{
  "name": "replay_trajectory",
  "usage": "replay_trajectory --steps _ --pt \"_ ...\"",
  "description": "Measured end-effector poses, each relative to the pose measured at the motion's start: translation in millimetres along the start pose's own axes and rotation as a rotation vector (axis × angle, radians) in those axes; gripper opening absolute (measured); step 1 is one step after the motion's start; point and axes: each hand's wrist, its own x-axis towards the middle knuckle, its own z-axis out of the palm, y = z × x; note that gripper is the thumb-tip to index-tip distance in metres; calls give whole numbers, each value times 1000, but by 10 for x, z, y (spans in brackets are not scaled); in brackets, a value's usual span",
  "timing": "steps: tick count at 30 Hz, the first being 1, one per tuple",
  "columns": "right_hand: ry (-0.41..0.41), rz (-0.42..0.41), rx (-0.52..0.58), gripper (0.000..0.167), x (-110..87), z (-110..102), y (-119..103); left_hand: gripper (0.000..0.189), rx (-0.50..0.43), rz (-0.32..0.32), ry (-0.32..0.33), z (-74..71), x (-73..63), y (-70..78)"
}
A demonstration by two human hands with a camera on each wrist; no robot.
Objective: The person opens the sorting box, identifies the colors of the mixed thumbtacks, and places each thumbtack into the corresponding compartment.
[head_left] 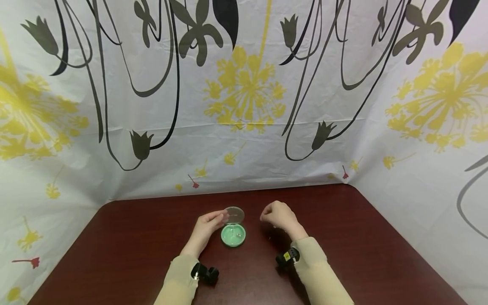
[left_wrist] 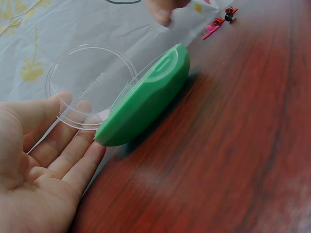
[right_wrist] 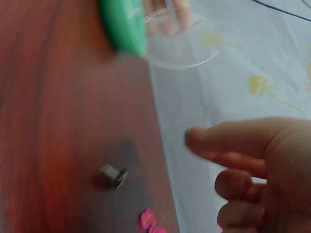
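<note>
A round green case [head_left: 233,235] lies on the table with its clear lid [left_wrist: 92,80] raised at the hinge. My left hand [head_left: 209,225] is at the lid's left edge, holding it between thumb and fingers, some of which show through the plastic. Inside the case there is a small pale item [head_left: 238,235]. To the right of the case, my right hand [head_left: 277,215] is above the table, its thumb and forefinger brought together. A small dark object [right_wrist: 187,136] shows at its fingertips. Below that hand lie a greyish pin [right_wrist: 113,175] and pink pins [right_wrist: 147,218].
Black, red and pink pins [left_wrist: 212,30] form a loose group on the dark red table [head_left: 160,237]. A white sheet [head_left: 244,161] with plant patterns hangs behind the table and along both sides. A small black camera [head_left: 205,273] is strapped at each wrist.
</note>
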Motion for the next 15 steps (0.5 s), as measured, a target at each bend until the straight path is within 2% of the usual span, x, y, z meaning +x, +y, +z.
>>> replay_trajectory --steps 2,5,8,10,15 --pt "7 -15 134 7 7 -13 -21 35 -8 -3 5 7 -1 9" --pt "6 -27 310 13 20 -34 -53 35 -7 -9 4 8 -6 13" --pt "-5 9 486 18 42 -52 -67 35 -3 -14 -2 4 -17 16" --pt "-19 30 637 20 55 -73 -65 35 -1 -10 -6 6 -24 19" --pt "-68 93 1117 19 71 -134 -38 36 -11 2 -12 6 -32 27"
